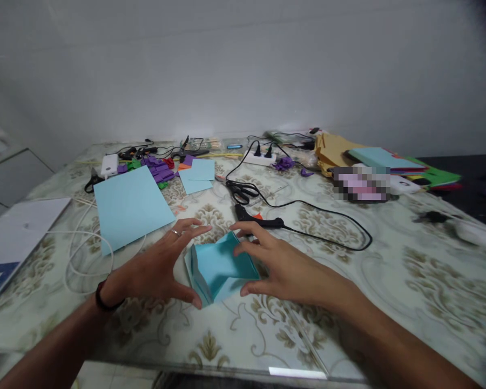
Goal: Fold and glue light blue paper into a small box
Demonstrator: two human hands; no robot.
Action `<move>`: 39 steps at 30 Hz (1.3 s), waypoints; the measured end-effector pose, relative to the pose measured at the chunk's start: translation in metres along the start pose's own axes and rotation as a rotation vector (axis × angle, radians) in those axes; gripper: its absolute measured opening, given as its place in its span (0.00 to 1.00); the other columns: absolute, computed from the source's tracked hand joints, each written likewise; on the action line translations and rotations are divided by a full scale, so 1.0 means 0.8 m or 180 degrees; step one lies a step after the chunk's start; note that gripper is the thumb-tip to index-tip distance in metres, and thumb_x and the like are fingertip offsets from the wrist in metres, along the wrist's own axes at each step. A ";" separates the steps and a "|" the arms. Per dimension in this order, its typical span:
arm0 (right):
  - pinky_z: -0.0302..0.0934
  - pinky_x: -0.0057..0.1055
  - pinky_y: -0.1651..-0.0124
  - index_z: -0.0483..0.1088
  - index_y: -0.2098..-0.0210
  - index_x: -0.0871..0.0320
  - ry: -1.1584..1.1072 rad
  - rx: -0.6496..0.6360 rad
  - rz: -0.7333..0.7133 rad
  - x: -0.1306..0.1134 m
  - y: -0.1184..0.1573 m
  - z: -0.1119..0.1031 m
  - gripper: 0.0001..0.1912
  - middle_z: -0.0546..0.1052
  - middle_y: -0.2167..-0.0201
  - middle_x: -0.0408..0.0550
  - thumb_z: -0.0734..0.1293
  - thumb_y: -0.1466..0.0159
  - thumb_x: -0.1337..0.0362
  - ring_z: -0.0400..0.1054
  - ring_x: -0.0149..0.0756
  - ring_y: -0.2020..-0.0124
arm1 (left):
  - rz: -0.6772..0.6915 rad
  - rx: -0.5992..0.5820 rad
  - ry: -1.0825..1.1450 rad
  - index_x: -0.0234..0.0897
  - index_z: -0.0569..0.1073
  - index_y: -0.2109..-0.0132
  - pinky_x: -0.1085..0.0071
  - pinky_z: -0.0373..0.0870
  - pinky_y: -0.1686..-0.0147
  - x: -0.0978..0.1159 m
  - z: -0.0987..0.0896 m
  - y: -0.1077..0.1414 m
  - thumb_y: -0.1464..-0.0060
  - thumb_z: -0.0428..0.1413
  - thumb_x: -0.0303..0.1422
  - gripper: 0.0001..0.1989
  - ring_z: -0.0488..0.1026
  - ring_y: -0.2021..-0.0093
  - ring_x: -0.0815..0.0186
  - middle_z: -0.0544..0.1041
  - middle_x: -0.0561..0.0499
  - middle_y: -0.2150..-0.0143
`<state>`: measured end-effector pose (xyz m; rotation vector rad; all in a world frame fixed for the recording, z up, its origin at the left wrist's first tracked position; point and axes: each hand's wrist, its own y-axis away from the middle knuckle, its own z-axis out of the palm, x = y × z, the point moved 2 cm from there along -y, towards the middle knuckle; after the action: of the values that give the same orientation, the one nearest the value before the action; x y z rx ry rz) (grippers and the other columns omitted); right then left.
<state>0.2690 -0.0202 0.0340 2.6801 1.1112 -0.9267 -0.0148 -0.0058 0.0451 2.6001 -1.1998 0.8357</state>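
Observation:
A light blue folded paper box [222, 265] stands on the table between my hands, its open top facing up and its near and left walls leaning unevenly. My left hand [162, 265], with a ring and a dark wristband, is spread at the box's left side; the thumb tip is by the near left corner. On the other side my right hand [269, 259] curves over the right wall, fingers apart, thumb close to the near right corner. Whether the fingertips press on the paper I cannot tell. Just behind lies a black glue gun [259, 219].
Black-handled scissors [243, 190] and a looping cable lie behind the glue gun. Light blue sheets [132, 202] lie at left, near a white cable and a notebook [20, 237]. Purple paper pieces [157, 168], a power strip [260, 158] and stacked coloured paper [383, 158] line the back.

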 end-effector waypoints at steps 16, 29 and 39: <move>0.68 0.37 0.51 0.61 0.32 0.53 -0.0028 -0.0336 0.0624 -0.004 -0.001 -0.011 0.38 0.78 0.48 0.51 0.77 0.38 0.65 0.75 0.45 0.51 | -0.0646 0.0080 0.0014 0.44 0.66 0.33 0.53 0.74 0.41 -0.013 0.014 -0.004 0.44 0.71 0.35 0.36 0.78 0.45 0.53 0.77 0.42 0.37; 0.67 0.37 0.50 0.72 0.46 0.57 0.0184 -0.0510 0.0335 0.000 -0.007 0.011 0.21 0.77 0.48 0.53 0.72 0.38 0.73 0.75 0.45 0.51 | -0.0470 0.0018 0.0193 0.43 0.74 0.41 0.61 0.76 0.50 -0.006 0.018 -0.013 0.40 0.63 0.30 0.20 0.79 0.56 0.60 0.83 0.48 0.49; 0.69 0.41 0.45 0.73 0.46 0.58 0.0170 -0.0411 0.0070 0.003 -0.005 0.018 0.20 0.76 0.48 0.56 0.71 0.37 0.74 0.74 0.46 0.48 | -0.0320 -0.0045 0.0177 0.39 0.76 0.51 0.66 0.73 0.56 -0.009 0.017 -0.014 0.39 0.63 0.30 0.09 0.77 0.60 0.62 0.81 0.50 0.59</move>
<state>0.2600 -0.0202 0.0214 2.6212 1.1089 -0.7567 -0.0047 0.0010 0.0307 2.5834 -1.0473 0.8703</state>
